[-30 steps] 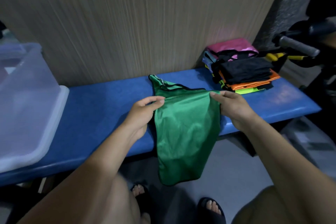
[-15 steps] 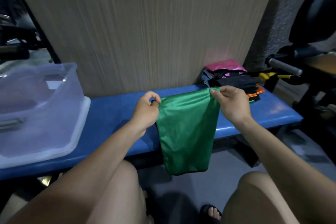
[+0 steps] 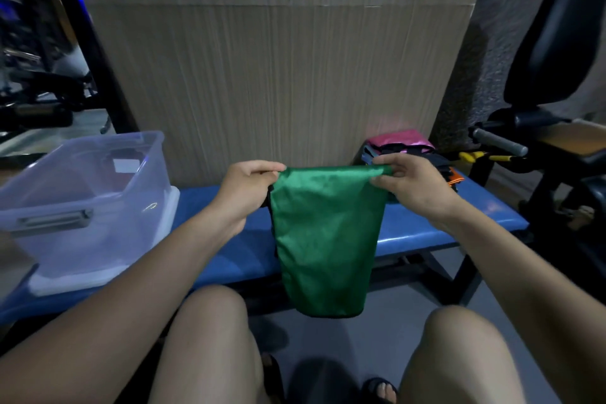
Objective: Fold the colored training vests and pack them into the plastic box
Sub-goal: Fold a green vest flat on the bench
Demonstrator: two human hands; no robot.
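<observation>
Green vest (image 3: 323, 239) is pinched at its top corners by left hand (image 3: 244, 188) and right hand (image 3: 414, 188), hung above the blue bench (image 3: 426, 226), probably so the fold is squared. Plastic box (image 3: 82, 200) is kept left, within reach.

I hold the shiny green fabric training vest (image 3: 324, 239) up before me, my left hand (image 3: 246, 188) pinching its top left corner and my right hand (image 3: 414, 187) its top right, so it hangs in front of the long blue padded bench (image 3: 210, 207) and above my knees; on the bench's left end sits the clear plastic storage box (image 3: 82, 207). On its right end, behind my right hand, lies the stack of folded coloured vests (image 3: 401, 143); the tall wood-grain panel (image 3: 278, 82) stands behind the bench.
</observation>
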